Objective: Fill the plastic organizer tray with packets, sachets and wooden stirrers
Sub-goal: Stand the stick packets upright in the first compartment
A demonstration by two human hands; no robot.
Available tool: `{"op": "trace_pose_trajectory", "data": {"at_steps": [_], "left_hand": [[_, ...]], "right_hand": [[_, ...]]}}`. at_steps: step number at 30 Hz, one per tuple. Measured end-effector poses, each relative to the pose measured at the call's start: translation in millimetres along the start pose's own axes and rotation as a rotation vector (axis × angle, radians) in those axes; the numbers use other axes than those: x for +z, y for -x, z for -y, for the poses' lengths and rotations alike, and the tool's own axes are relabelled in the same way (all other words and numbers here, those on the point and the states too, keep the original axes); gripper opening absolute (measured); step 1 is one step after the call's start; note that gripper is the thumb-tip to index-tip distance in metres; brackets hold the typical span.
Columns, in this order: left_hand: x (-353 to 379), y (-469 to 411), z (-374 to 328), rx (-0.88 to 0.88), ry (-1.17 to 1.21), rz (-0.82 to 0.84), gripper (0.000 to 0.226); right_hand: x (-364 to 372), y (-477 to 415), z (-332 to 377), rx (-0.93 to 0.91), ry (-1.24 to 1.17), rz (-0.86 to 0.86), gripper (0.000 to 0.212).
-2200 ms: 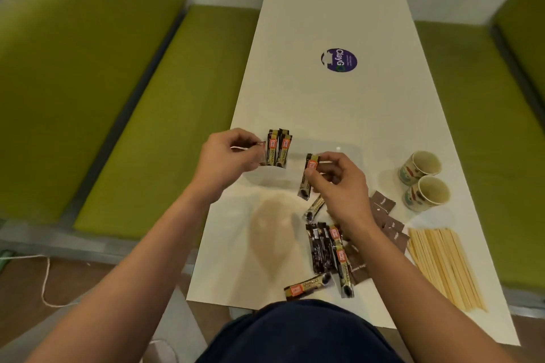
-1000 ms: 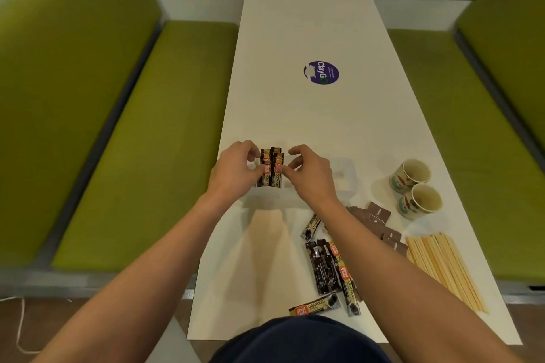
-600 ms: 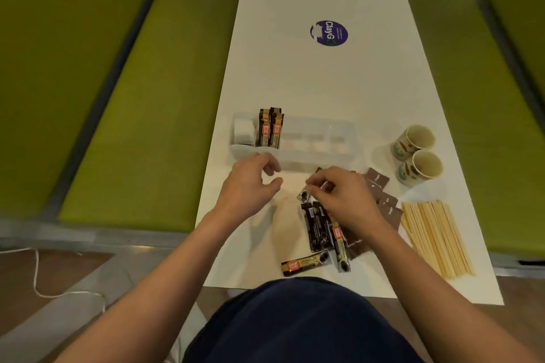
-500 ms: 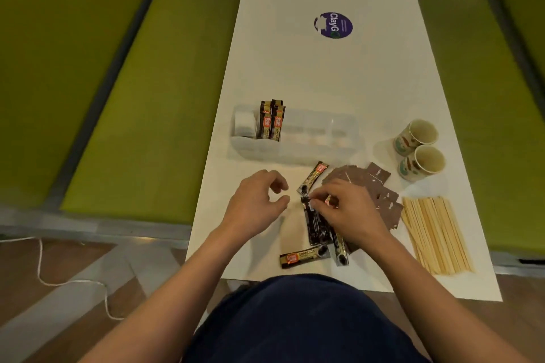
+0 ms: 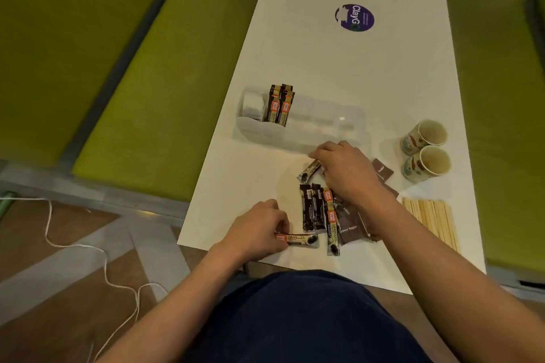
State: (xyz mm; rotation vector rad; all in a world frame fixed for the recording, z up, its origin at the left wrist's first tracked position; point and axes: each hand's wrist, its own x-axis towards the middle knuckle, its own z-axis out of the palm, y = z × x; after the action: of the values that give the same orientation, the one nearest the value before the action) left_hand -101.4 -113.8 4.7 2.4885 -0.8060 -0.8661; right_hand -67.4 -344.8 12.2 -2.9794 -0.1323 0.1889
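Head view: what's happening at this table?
A person is sorting bare-handed. The left grip pinches one end of a coffee stick lying at the table's near edge; the right grip holds the end of a second stick nearer the organizer tray. The tray holds a few upright sticks near its left end. Brown sugar sachets, wooden stirrers and two paper cups sit outside it.

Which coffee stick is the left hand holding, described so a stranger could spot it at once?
On the white table, look along the near edge, just left of the pile of dark coffee sticks. The left hand pinches the orange end of one coffee stick there. It alone lies crosswise, parallel to that edge; its neighbours point away from the person.
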Motion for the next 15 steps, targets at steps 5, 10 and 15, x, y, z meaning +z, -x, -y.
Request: {"op": "trace_pose_trajectory", "data": {"at_steps": [5, 10, 15], "left_hand": [[-3.1, 3.1, 13.3, -0.081, 0.207, -0.055, 0.018], [-13.5, 6.0, 22.3, -0.114, 0.395, -0.082, 0.027], [-31.9, 1.9, 23.3, -0.193, 0.725, -0.261, 0.022]], "right_hand": [[2.7, -8.3, -5.7, -0.179, 0.133, 0.047, 0.042], [5.2, -10.4, -10.1, -0.222, 0.144, -0.052, 0.031], [-12.6, 0.1, -4.1, -0.115, -0.116, -0.121, 0.024]]}}
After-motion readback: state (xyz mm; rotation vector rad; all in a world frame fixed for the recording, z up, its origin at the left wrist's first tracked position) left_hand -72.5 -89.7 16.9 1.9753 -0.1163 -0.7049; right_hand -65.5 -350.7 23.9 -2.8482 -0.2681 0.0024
